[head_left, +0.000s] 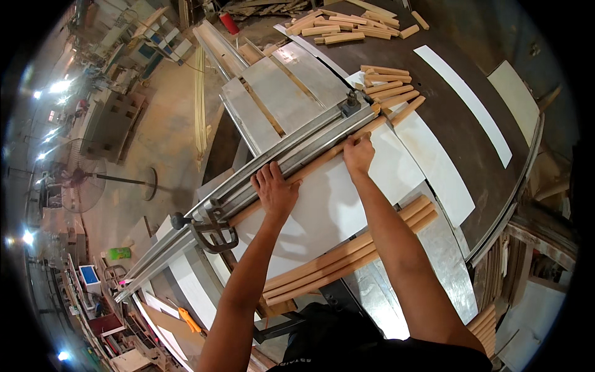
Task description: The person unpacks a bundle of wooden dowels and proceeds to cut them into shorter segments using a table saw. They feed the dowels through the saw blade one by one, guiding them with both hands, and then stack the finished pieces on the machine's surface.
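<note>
A long wooden strip lies along the near side of a metal fence that runs diagonally over a saw table. My left hand grips the strip around its middle, its fingers reaching over onto the fence and its thumb along the wood. Farther up the same strip, my right hand is closed on it, fingers curled at the fence side. The strip's far end meets several short cut wood pieces beside a small block on the fence. Beneath both hands lies a white panel.
Several long strips lie together under my forearms. More short pieces are heaped at the far end of the dark tabletop. A metal clamp with a looped handle sits on the fence at left. A standing fan is farther left.
</note>
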### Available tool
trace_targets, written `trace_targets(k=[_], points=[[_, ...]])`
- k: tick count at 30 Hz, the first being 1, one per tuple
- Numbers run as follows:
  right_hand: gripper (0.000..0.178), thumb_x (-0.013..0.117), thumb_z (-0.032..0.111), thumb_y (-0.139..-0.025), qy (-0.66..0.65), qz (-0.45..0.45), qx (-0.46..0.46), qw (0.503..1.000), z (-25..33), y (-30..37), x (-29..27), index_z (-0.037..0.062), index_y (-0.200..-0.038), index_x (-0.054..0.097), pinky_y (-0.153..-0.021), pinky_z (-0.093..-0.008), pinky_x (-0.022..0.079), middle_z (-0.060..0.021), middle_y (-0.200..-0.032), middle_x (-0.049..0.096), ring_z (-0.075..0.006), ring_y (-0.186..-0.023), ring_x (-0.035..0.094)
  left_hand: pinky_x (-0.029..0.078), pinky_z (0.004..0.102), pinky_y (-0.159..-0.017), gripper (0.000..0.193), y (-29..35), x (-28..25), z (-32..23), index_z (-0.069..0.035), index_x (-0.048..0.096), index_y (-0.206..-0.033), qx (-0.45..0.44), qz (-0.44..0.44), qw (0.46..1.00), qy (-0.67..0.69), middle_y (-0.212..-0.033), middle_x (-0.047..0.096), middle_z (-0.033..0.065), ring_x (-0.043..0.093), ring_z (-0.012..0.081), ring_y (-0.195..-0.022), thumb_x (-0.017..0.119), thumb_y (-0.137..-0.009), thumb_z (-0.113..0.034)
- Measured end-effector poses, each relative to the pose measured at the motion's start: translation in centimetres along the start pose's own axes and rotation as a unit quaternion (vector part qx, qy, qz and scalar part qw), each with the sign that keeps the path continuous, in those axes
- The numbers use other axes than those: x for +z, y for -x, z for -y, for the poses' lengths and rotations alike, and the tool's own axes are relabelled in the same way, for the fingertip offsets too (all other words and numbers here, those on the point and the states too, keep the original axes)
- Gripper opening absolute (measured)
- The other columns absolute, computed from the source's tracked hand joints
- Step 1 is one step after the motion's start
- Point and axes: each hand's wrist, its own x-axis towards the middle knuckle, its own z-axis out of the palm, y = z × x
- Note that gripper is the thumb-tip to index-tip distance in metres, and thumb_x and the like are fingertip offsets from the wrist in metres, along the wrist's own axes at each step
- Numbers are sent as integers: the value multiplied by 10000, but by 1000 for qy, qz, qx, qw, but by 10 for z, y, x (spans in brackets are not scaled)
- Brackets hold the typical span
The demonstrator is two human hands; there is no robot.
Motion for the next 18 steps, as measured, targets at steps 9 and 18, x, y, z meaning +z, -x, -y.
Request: trace_targets(k=[9,18], points=[[401,653,188,-891,34,-7,-36,999,7,9,-3,-76,-1132,471,-777,-550,563,-349,-870,685,-514,-858,683,326,504,-1051,735,4,-3,-2,-13,514,-1222,-19,-17,1000,12,-1156,534,160,500,354,-1129,909,-670,-294],[314,654,194,-895,23,4,-33,999,-6,0,3,-39,-1050,512,-795,-544,566,-324,-898,695,-505,-869,688,327,477,-1054,743,7,-5,0,-28,531,-1226,-33,-22,999,29,-1125,536,145,499,343,-1120,925,-652,-288]])
